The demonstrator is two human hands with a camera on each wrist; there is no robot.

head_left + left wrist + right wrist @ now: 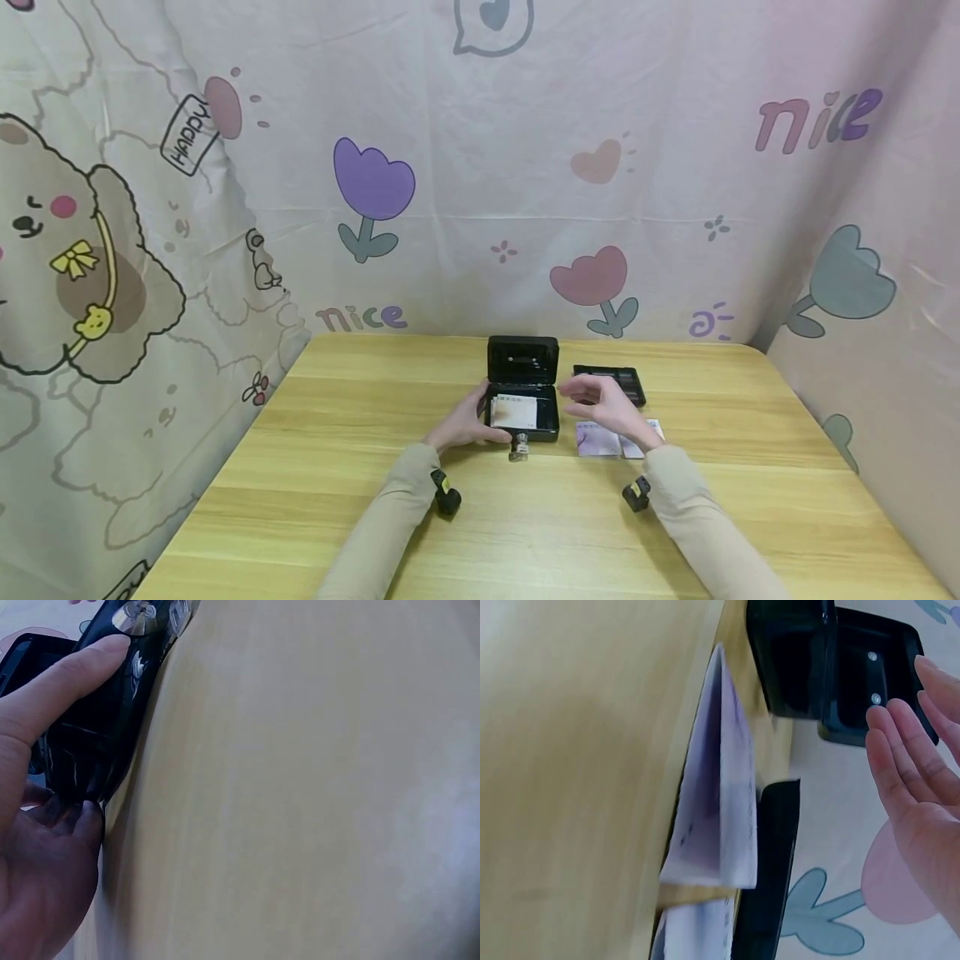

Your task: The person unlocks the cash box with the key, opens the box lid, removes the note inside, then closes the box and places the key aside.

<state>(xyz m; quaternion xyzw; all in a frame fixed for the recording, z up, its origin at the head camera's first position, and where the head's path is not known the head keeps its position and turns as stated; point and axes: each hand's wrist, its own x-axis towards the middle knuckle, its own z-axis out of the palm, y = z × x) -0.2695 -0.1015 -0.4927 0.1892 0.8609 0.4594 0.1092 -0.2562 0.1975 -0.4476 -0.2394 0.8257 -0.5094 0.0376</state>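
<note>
Black cash box [546, 436] sits mid-table toward the back edge, lid [553, 358] swung up. Whitish banknotes [515, 412] lie inside, on the left of the compartment.

Left hand [467, 421] has the box by its near-left corner: thumb along the front wall just beside the lock cylinder [135, 618], fingers round the left side. Right hand [606, 405] is just off the box's right side, fingers fairly straight and loosely apart, nothing visible in them.

Two lots of folded notes lie to the right: purple [597, 440], then a pale-blue one [632, 449] partly behind the right wrist. Purple fold gapes in the right wrist view. Black tray [633, 387] is behind them. Small shiny item [522, 443] at the box front; too small to tell what.

Step in hand looks like work at the lidded box, left bracing, right free. Done well: left corner grip firm but light, so the box doesn't skid or twist; thumb clear of the lock and the rim. Right should come in from above, wrist high, not brushing the raised lid or dragging the loose notes. Paper probably wants pinching flat at the fold; edges could snag on the rim.
</note>
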